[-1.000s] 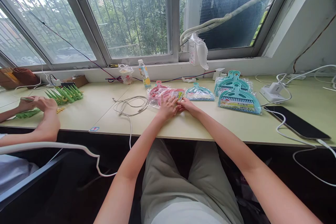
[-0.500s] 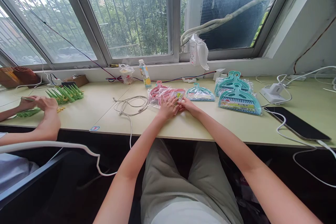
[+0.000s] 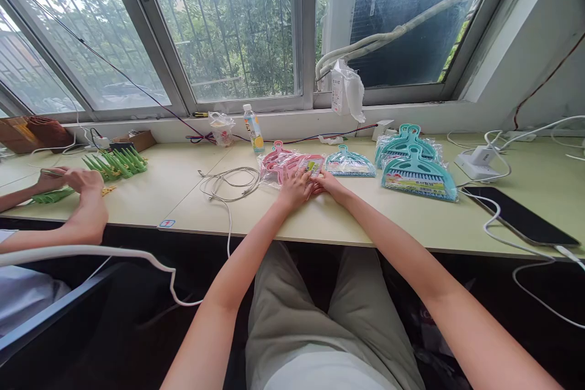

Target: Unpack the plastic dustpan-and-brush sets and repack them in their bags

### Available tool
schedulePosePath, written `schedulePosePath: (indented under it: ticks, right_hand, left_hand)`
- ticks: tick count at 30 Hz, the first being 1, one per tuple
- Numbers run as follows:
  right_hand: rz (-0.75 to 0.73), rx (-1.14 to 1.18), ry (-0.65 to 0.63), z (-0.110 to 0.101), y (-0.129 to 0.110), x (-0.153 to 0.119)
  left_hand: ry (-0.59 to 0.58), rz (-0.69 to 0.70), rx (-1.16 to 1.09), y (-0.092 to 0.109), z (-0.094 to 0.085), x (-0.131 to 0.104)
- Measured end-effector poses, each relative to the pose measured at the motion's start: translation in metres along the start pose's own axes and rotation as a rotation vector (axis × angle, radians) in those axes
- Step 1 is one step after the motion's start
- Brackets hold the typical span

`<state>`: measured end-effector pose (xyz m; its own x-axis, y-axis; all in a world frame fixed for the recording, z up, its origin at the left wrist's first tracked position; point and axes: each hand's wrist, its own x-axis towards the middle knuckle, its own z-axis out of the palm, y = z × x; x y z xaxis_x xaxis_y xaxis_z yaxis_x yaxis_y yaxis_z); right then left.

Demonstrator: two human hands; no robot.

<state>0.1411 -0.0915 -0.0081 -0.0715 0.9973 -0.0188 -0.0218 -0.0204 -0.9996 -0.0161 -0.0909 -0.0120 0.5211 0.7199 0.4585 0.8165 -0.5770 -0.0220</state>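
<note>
Several pink dustpan-and-brush sets (image 3: 276, 164) in clear plastic lie overlapping on the table in front of me. The nearest carries a printed label at its right end. My left hand (image 3: 295, 190) is closed over its near edge, fingers on top of the wrapping. At the right end, next to the label, my right hand (image 3: 333, 186) grips the same package, its fingertips close to the left hand's. The undersides of both hands are hidden. Just right of them lies a teal dustpan-and-brush set (image 3: 350, 163), also wrapped.
More teal sets (image 3: 418, 177) are stacked farther right, near a black phone (image 3: 521, 214) with a white cable. To the left lie a coiled cable (image 3: 228, 184) and a drink bottle (image 3: 253, 128). A co-worker's hands (image 3: 75, 180) handle green strips at far left.
My hands stay at the pink package, with only slight finger movement. The whole view has shifted very slightly.
</note>
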Motion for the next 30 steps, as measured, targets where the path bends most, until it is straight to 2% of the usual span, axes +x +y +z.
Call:
schedulePosePath:
  ticks: [24, 30]
  right_hand:
    - [-0.032, -0.005, 0.048, 0.0, 0.009, 0.009]
    - [-0.017, -0.038, 0.094, 0.001, 0.01, 0.012]
  left_hand:
    - [-0.015, 0.005, -0.021, 0.0, 0.002, 0.001]
    - [0.029, 0.117, 0.024, 0.0, 0.001, 0.001]
